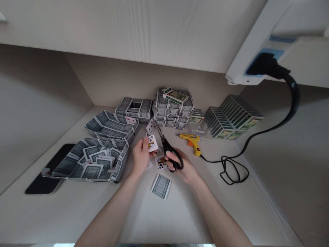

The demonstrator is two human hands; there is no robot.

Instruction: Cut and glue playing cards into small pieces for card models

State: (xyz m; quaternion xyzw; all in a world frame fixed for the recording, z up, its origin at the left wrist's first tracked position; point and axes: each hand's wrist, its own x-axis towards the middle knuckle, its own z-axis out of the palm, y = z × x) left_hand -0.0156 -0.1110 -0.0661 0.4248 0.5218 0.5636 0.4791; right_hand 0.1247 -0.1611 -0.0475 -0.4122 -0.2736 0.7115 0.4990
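Left hand (141, 154) pinches a playing card (153, 143) by one end above the surface's (159, 219) middle, likely leaving its face exposed, while right-hand (180, 163) fingers grip scissors (167, 146) and the glue gun (193, 139) lies toward the right edge, apparently parked clear.

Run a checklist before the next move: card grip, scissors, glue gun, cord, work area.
1. Face card gripped in left hand: ok.
2. Black-handled scissors held in right hand: ok.
3. Yellow glue gun hot enough: cannot tell; heat does not show.
4. Black cord clear of both hands: ok, it loops off to the right.
5. Work area free of loose cards: not ok, a face-down card lies between the forearms.
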